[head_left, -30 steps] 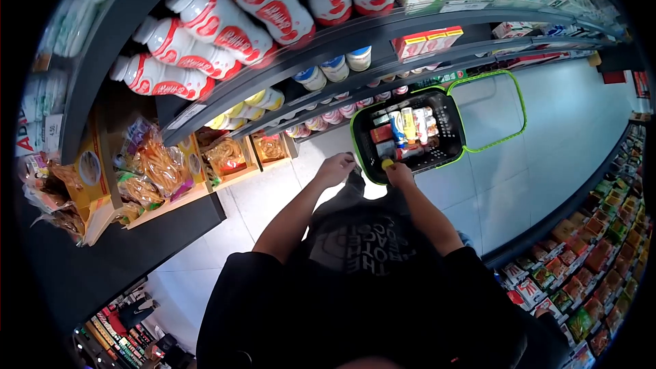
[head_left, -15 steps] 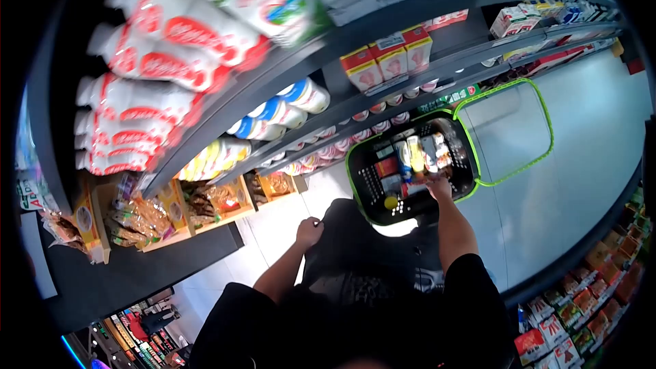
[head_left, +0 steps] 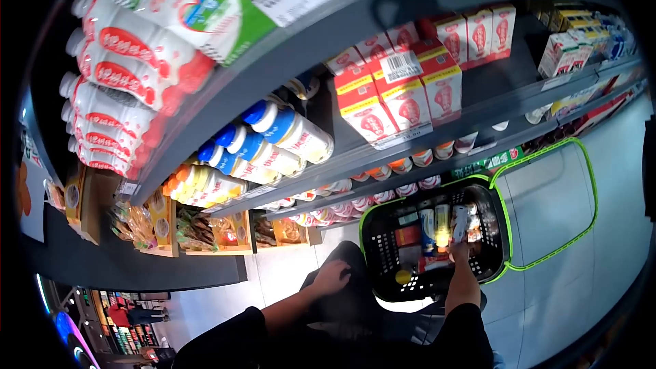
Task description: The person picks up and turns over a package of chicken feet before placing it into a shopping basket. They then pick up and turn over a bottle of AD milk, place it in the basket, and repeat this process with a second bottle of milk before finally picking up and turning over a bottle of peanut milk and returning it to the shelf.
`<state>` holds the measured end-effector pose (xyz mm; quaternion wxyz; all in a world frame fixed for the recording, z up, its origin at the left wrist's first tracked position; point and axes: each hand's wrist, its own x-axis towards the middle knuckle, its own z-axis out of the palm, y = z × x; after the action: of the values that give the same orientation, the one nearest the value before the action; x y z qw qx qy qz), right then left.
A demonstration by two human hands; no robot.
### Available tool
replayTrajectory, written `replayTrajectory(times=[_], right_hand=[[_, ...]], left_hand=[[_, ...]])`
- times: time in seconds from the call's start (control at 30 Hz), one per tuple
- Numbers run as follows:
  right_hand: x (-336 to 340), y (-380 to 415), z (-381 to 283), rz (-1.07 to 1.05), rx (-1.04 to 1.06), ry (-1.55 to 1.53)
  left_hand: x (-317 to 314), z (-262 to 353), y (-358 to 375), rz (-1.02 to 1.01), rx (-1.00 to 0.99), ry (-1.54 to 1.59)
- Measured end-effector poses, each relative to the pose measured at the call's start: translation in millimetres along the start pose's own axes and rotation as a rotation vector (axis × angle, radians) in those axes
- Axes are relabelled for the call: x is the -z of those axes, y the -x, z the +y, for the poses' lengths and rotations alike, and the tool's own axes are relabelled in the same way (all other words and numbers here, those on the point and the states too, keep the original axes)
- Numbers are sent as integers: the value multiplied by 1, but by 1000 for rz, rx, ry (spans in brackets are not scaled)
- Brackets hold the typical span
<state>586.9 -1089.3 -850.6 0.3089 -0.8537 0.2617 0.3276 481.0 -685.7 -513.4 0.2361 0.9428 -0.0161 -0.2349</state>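
Note:
A black shopping basket (head_left: 502,236) with a bright green rim stands on the floor in front of me. My right hand (head_left: 460,254) reaches into it, fingers curled down by the orange cap of a yellow bottle (head_left: 442,222); what they grip is hidden. Close to that bottle lie a blue-and-white bottle (head_left: 428,225) and a pale package (head_left: 459,217). Red packs (head_left: 408,235) and a small round yellow item (head_left: 403,277) are also inside. My left hand (head_left: 332,277) rests on my dark-clothed knee, fingers loosely apart, holding nothing.
The basket's green handle (head_left: 594,191) is folded out to the right over the floor. Shelves ahead hold red-and-white bottles (head_left: 123,48), blue-capped bottles (head_left: 273,130) and red-yellow cartons (head_left: 403,96). Wooden bins (head_left: 164,229) of packaged food stand at left. A person (head_left: 130,316) is far behind, lower left.
My view has shifted, so basket and shelves sit lower and larger. My left hand has come onto my knee and its fingers have loosened. My right hand stays in the basket.

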Motion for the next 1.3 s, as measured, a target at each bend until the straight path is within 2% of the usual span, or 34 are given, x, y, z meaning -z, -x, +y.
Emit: replayTrajectory(times=[0.03,0.07,0.1,0.13,0.17,0.23,0.27,0.3,0.33,0.37,0.43,0.47,0.57,0.6,0.63,0.67,0.73,0.8,0.83,0.93,0.97,1.0,1.07,1.1,1.13,1.2,1.27,1.3], right_hand=[[-8,-6,5,16,48,9],[16,22,-13,1,0,-55],[39,56,-33,142,132,-9],[40,57,-38,186,143,114],[18,32,-19,274,273,222],[39,28,-14,271,178,13],[60,48,-33,178,-42,-310],[141,152,-101,-19,-187,-425],[178,210,-136,-66,-249,-355],[173,217,-128,-56,-252,-374],[190,281,-140,37,-155,-331],[204,325,-155,64,-151,-284],[235,441,-200,130,51,-21],[203,407,-156,188,317,203],[207,442,-172,168,220,22],[199,445,-172,76,205,34],[198,483,-195,35,395,-39],[198,515,-236,12,559,24],[202,530,-259,-1,640,59],[219,582,-328,-100,748,-11],[235,604,-354,-132,735,-21],[253,630,-379,-167,720,-32],[271,655,-410,-247,720,-91],[271,655,-416,-283,703,-244],[271,656,-419,-318,678,-393],[282,668,-427,-370,1078,-559],[289,707,-446,-386,1121,-719],[289,707,-445,-351,1147,-593]], left_hand=[[5,-1,3,-13,18,18],[10,0,5,-28,33,41],[14,1,8,-42,45,70],[20,3,15,-41,64,63],[26,4,23,-40,82,58],[40,5,40,-66,161,75],[54,9,45,-105,169,66],[69,13,50,-145,176,57],[81,18,56,-188,182,50],[90,22,63,-164,210,74],[102,23,73,-111,267,120],[107,23,79,-57,237,128],[138,41,95,47,195,208],[143,44,98,70,159,235],[147,44,102,91,126,255],[150,43,105,111,92,271],[162,49,109,131,-42,263],[207,82,127,117,-173,259],[200,81,126,243,-285,200],[222,96,130,427,-417,94],[229,93,124,492,-415,329],[248,93,124,630,-462,239],[291,93,126,537,-553,284],[307,97,128,449,-492,238],[322,101,133,482,-517,246],[348,116,149,380,-447,423],[367,128,165,234,-506,564],[368,130,169,144,-554,686]])
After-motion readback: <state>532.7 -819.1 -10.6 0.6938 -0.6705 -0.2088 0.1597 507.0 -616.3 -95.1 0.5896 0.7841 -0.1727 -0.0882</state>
